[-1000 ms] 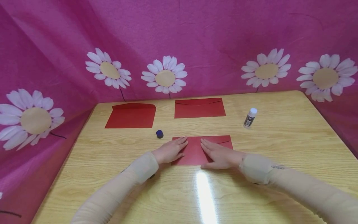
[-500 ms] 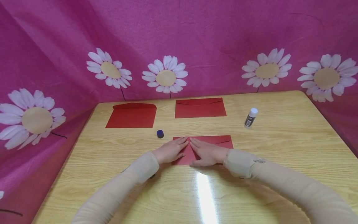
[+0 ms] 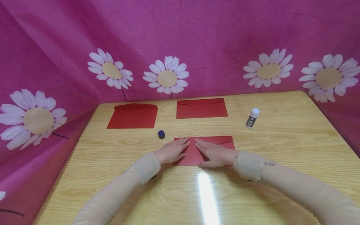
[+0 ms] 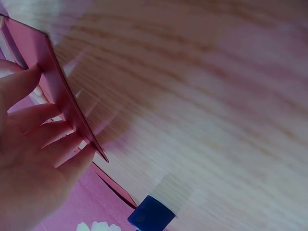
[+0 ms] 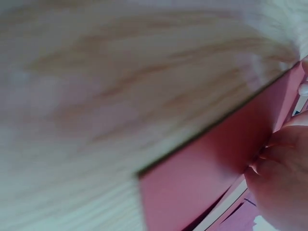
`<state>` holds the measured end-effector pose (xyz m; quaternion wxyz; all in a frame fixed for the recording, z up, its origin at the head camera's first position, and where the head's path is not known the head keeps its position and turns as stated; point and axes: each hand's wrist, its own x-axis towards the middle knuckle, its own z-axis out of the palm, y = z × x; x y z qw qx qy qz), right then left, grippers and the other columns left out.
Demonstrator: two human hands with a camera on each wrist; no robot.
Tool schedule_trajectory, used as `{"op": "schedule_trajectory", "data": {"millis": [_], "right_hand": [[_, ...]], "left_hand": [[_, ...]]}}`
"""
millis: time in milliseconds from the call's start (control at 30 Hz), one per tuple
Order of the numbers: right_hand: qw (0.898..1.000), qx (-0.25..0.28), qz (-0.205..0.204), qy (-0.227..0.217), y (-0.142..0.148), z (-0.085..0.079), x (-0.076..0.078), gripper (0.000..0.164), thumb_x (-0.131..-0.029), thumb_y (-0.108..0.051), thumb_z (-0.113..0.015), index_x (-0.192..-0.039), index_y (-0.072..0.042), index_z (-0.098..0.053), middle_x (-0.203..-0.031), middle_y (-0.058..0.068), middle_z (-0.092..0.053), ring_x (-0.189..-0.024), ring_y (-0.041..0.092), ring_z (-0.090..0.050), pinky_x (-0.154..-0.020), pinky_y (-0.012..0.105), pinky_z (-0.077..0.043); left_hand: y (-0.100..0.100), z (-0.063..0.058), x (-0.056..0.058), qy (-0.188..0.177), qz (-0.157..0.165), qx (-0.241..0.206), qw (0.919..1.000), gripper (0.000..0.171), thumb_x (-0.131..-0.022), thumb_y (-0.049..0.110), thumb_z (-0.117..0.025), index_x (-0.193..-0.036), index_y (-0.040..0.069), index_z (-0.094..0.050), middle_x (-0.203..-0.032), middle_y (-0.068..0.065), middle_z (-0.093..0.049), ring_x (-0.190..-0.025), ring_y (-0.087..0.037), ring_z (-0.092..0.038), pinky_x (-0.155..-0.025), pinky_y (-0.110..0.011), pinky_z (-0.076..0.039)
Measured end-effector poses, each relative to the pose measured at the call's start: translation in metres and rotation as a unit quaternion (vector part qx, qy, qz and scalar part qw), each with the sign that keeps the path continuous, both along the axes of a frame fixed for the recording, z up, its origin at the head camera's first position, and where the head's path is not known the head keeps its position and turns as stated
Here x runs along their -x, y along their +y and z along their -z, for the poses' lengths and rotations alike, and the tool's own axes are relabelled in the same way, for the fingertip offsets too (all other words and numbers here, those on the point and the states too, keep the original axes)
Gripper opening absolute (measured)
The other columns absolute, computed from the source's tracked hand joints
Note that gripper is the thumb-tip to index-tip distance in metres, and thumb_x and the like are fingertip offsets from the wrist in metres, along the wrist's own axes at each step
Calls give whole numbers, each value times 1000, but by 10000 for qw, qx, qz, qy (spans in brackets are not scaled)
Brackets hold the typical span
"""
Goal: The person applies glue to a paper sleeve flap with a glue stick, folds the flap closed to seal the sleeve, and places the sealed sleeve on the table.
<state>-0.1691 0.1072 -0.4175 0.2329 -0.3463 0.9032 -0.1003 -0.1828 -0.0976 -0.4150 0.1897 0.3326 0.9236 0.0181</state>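
Observation:
A red envelope (image 3: 192,157) lies flat near the middle of the table, its flap folded down along the far edge. My left hand (image 3: 172,151) rests on its left end with straight fingers; the left wrist view shows the fingertips against the envelope (image 4: 60,89). My right hand (image 3: 215,153) lies flat on the middle and right part, fingers extended toward the far edge and thumb at the near edge. In the right wrist view the envelope's right corner (image 5: 163,192) shows beside that hand. Part of the flap is hidden under the hands.
A dark blue cap (image 3: 161,134) stands beyond my left hand. Behind are a red envelope with its flap raised (image 3: 132,118) and another with its flap down (image 3: 202,110). A glue stick with a white base (image 3: 252,118) stands at the right. A pink flowered cloth (image 3: 213,37) hangs behind the table.
My right hand has slid left along the envelope, then partly back to the right. My left hand has stayed in place.

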Motion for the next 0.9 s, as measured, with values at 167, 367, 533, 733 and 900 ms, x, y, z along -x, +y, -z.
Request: {"op": "schedule_trajectory", "data": {"millis": [167,367,533,733,900], "right_hand": [[9998,151,66,67,14,1,-4,76,-84,-46,-51,-140,-5,-21,-147,10,-11,-134,26,-13,-106,40,-20],[9996,202,139,143,28,5,-5,76,-84,-47,-52,-140,-5,-23,-147,12,-11,-133,28,-14,-105,43,-20],[9993,233,283,72,37,6,-5,77,-84,-50,-51,-140,-7,-22,-148,11,-10,-133,28,-13,-105,43,-20],[9984,270,502,51,50,6,-4,77,-83,-49,-52,-140,-7,-23,-147,11,-13,-132,30,-17,-104,44,-23],[9980,289,544,140,62,6,-4,75,-85,-48,-50,-139,-2,-24,-146,14,-14,-131,31,-19,-103,44,-23]], "left_hand": [[0,0,0,36,31,-46,10000,58,-89,31,-52,-138,10,-30,-146,-6,-20,-133,-19,-18,-104,-32,-24],[-1,2,-1,21,31,-102,9999,58,-89,30,-52,-138,10,-30,-146,-5,-19,-133,-19,-18,-104,-31,-24],[-2,2,0,-41,67,-187,9998,58,-89,29,-51,-138,9,-29,-146,-6,-18,-133,-19,-17,-104,-32,-23],[-5,3,1,-202,18,-306,9993,58,-89,30,-51,-139,10,-27,-147,-4,-16,-134,-18,-14,-105,-32,-20],[-6,4,2,-199,34,-323,9993,58,-89,29,-51,-139,10,-27,-147,-4,-16,-134,-18,-14,-105,-31,-21]]}}
